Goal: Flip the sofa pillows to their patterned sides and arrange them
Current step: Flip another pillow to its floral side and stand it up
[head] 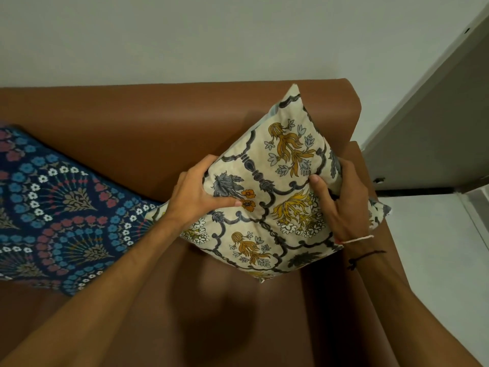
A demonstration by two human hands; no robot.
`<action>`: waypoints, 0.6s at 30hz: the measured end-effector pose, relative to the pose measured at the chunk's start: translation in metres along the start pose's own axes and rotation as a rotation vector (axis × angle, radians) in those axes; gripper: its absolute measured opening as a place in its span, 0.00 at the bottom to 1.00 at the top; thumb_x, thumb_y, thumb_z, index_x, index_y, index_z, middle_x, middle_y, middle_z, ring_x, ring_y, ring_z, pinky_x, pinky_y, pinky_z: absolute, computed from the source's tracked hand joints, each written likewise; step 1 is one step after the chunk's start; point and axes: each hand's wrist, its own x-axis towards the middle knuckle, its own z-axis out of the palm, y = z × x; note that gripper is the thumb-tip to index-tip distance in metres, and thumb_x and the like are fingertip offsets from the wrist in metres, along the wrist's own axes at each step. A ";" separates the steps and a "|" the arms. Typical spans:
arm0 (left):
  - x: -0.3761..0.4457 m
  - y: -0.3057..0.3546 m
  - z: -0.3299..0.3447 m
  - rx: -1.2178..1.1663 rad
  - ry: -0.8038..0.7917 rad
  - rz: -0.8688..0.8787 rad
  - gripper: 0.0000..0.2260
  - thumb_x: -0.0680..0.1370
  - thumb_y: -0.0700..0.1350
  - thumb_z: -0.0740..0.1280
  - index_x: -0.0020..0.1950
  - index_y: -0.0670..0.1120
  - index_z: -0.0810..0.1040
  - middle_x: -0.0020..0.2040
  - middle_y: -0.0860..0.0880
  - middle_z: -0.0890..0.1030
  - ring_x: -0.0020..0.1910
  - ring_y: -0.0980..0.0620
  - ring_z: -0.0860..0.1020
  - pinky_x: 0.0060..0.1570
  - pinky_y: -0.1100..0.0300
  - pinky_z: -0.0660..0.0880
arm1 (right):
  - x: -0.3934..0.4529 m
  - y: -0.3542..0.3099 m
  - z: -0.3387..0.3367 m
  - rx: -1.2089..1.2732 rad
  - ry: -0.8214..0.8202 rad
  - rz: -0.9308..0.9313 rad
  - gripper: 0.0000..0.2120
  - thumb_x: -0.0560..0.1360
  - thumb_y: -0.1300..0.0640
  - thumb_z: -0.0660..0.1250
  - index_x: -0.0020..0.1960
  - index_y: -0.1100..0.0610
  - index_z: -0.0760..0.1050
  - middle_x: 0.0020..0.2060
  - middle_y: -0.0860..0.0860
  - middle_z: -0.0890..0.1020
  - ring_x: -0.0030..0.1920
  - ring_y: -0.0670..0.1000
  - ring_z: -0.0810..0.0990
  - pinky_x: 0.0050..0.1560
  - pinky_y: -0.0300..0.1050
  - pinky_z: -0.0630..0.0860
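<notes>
**Both hands on the cream pillow, patterned side up**

Head view. Left hand (197, 193) grips the cream pillow (267, 197) at its 9 o'clock edge, thumb laid across the printed face, fingers curled behind and out of sight. Right hand (341, 200) holds the 3 o'clock edge, thumb pressed into the front, fingers wrapped round the side. Pillow is tilted corner-up, top corner at 12 o'clock against the sofa (164, 133) backrest, lower corner at 6 o'clock over the seat. Floral face points toward the camera. Cannot tell whether the lower corner rests on the seat or hangs just clear.

Blue pillow (60, 207) lies at 9 o'clock of the frame, pattern showing, leaning into the backrest; its right end sits under or just beside the left forearm, touching the cream pillow's left corner.

Handling, judged: fabric dents under both thumbs, so the filling is soft and light. Cover looks like woven cotton, not slippery. Corners are floppy and poor for lifting. Best hold is mid-edge on opposite sides, as now, pinching cover and filling together. Nothing fragile. One risk: a loose cover can twist round its filling if pulled by one corner.

Step in hand, judged: seating this pillow in the sofa's right corner, at 2 o'clock.
</notes>
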 end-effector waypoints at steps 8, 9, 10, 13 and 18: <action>-0.003 -0.005 0.003 0.145 -0.011 0.000 0.49 0.59 0.69 0.79 0.75 0.50 0.69 0.64 0.51 0.82 0.63 0.51 0.81 0.65 0.42 0.79 | -0.006 -0.006 0.006 -0.173 0.044 -0.053 0.31 0.82 0.41 0.63 0.76 0.61 0.68 0.69 0.59 0.77 0.69 0.58 0.76 0.68 0.64 0.74; -0.007 -0.006 0.003 0.257 0.004 0.012 0.52 0.61 0.72 0.76 0.79 0.50 0.65 0.68 0.47 0.79 0.67 0.48 0.78 0.69 0.41 0.75 | -0.011 -0.009 0.007 -0.239 0.098 -0.080 0.32 0.82 0.41 0.63 0.77 0.61 0.66 0.72 0.61 0.75 0.73 0.59 0.73 0.73 0.66 0.70; -0.013 -0.008 0.001 0.404 0.029 0.050 0.53 0.64 0.75 0.71 0.81 0.49 0.62 0.72 0.44 0.76 0.71 0.45 0.74 0.71 0.41 0.71 | -0.016 -0.015 0.009 -0.300 0.154 -0.119 0.34 0.81 0.41 0.63 0.78 0.62 0.65 0.75 0.62 0.71 0.76 0.60 0.69 0.76 0.68 0.65; -0.036 -0.018 -0.005 0.690 0.131 0.205 0.46 0.73 0.73 0.62 0.83 0.47 0.59 0.77 0.39 0.70 0.75 0.41 0.70 0.71 0.41 0.67 | -0.031 -0.034 0.021 -0.401 0.240 -0.268 0.35 0.81 0.39 0.63 0.78 0.63 0.65 0.78 0.66 0.67 0.80 0.63 0.64 0.80 0.70 0.56; -0.074 -0.056 -0.039 0.859 0.162 0.246 0.42 0.76 0.71 0.60 0.80 0.43 0.66 0.75 0.38 0.74 0.73 0.38 0.73 0.70 0.39 0.68 | -0.063 -0.066 0.068 -0.420 0.215 -0.470 0.32 0.80 0.42 0.68 0.77 0.59 0.66 0.76 0.67 0.69 0.78 0.65 0.67 0.79 0.73 0.57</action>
